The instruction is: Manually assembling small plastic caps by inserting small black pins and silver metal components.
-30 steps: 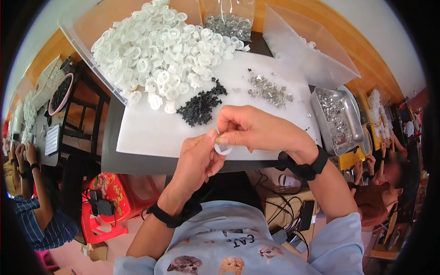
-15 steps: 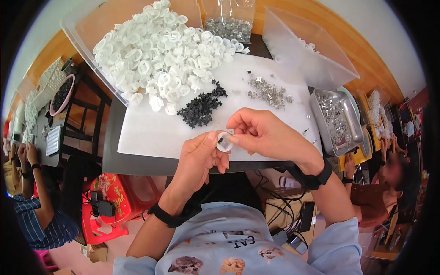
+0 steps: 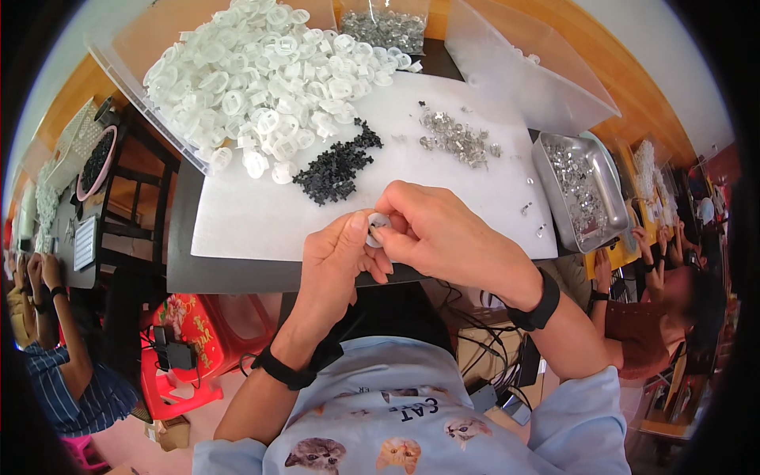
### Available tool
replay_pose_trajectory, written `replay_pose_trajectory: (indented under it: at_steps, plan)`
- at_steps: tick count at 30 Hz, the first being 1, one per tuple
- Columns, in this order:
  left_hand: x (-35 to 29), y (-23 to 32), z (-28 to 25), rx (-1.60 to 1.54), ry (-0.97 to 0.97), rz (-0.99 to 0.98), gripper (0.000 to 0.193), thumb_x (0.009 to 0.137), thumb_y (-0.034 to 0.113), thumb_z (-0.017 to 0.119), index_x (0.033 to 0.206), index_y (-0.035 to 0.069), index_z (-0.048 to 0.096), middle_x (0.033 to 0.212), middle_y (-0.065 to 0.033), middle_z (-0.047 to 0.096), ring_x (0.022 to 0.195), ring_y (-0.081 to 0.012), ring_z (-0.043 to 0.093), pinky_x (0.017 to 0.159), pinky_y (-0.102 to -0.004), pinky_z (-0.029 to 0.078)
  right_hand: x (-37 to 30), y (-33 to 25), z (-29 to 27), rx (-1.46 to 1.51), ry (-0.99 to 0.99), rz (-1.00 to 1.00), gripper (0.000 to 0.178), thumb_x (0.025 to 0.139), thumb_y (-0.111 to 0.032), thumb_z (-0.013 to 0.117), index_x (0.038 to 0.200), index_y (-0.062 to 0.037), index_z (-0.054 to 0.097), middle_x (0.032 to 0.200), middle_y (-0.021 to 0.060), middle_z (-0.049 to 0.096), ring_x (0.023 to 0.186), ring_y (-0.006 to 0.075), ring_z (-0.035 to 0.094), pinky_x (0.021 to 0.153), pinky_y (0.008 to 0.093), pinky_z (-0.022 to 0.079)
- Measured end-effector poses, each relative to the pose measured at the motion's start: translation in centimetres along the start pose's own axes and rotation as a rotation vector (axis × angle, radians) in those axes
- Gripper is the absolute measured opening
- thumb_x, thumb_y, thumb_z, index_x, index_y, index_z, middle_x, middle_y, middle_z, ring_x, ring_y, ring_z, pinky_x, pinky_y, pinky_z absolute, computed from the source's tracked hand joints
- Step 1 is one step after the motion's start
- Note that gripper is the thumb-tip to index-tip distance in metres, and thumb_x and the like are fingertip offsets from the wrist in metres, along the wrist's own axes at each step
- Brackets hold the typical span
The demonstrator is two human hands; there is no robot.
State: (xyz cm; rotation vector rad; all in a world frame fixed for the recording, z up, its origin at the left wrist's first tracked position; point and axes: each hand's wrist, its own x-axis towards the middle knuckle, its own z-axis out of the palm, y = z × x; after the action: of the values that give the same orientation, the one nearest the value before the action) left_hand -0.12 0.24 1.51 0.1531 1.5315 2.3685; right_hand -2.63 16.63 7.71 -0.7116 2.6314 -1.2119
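Over the near edge of the white sheet (image 3: 245,222), my left hand (image 3: 336,253) pinches a small round whitish plastic piece (image 3: 378,222) between thumb and fingers. My right hand (image 3: 443,229) is closed at the same piece, its thumb and index finger pressed on its face. Something small and dark shows in the piece, partly hidden by those fingers. Just beyond the hands lies a heap of small black plastic parts (image 3: 336,168). Farther right on the sheet are loose small metal parts (image 3: 459,138).
A clear bin tipped toward me spills white plastic pieces (image 3: 245,87) at the far left. A metal tray (image 3: 608,186) of metal parts stands at right. Behind are a bag of metal parts (image 3: 384,32) and another clear bin (image 3: 530,71). People work at both sides.
My right hand has moved left, its fingers now covering more of the round piece. The piece has turned in my hands. The whole view has shifted slightly.
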Motion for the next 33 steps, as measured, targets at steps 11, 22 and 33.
replay_pose_trajectory:
  at_steps: [11, 22, 33]
  plan:
    - [0.1, -0.2, 0.4, 0.044, 0.098, 0.017, 0.044, 0.102, 0.036, 0.039, 0.106, -0.002, 0.060, 0.071, -0.0054, 0.060, 0.060, -0.0081, 0.057, 0.051, -0.0184, 0.044, 0.4, 0.3, 0.7, -0.021, 0.050, -0.031, 0.020, 0.082, -0.015, 0.050, 0.079, 0.0048, 0.048, 0.071, 0.0239, 0.056, 0.068, 0.0416, 0.056, 0.061, 0.0462, 0.044]
    - [-0.1, 0.2, 0.2, -0.114, 0.059, 0.009, 0.039, 0.102, 0.028, 0.041, 0.111, -0.005, 0.059, 0.079, -0.0080, 0.062, 0.066, -0.0111, 0.059, 0.061, -0.0225, 0.049, -0.6, 0.2, -0.5, 0.040, 0.045, 0.023, 0.016, 0.085, -0.016, 0.056, 0.091, -0.0021, 0.053, 0.082, 0.0155, 0.060, 0.069, 0.0358, 0.058, 0.060, 0.0414, 0.046]
    - [0.2, 0.0, 0.8, -0.162, 0.076, 0.070, 0.037, 0.102, 0.025, 0.042, 0.114, -0.007, 0.057, 0.091, -0.0090, 0.062, 0.078, -0.0129, 0.061, 0.071, -0.0257, 0.054, -0.5, 0.7, 2.1, -0.133, 0.241, -0.156, 0.013, 0.085, -0.012, 0.057, 0.090, -0.0021, 0.051, 0.082, 0.0135, 0.060, 0.070, 0.0339, 0.061, 0.058, 0.0414, 0.048]
